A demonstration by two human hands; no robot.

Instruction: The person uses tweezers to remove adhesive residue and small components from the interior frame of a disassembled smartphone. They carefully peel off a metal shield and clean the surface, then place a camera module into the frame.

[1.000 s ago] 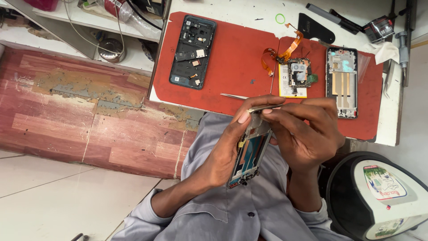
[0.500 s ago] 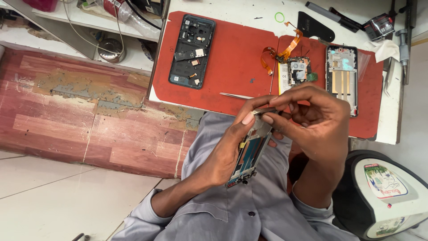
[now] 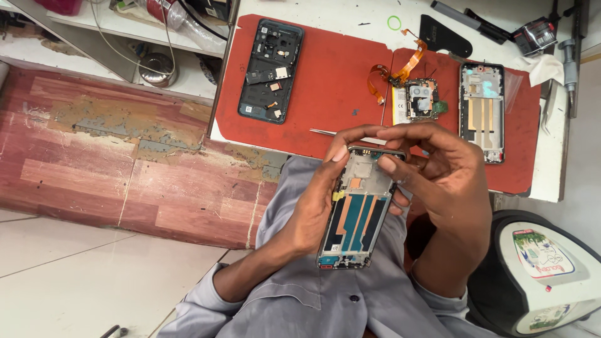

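Note:
I hold an opened phone frame [image 3: 358, 213] upright over my lap, its inside facing me with teal and orange strips showing. My left hand [image 3: 316, 203] grips its left edge, the thumb hooked over the top corner. My right hand [image 3: 447, 181] rests against the frame's right side, with the thumb and forefinger pinched at its top edge [image 3: 382, 156]. I cannot tell whether those fingers hold any small part.
A red mat [image 3: 338, 81] on the white bench carries a dark phone back shell [image 3: 270, 70], a second phone frame [image 3: 482, 109], a circuit board with orange flex cable [image 3: 416, 94] and tweezers [image 3: 332, 132]. A round white machine [image 3: 538, 275] stands at the lower right.
The phone frame has turned to face me more squarely and tilted upright. My right hand has lifted from covering it to pinching at its top edge.

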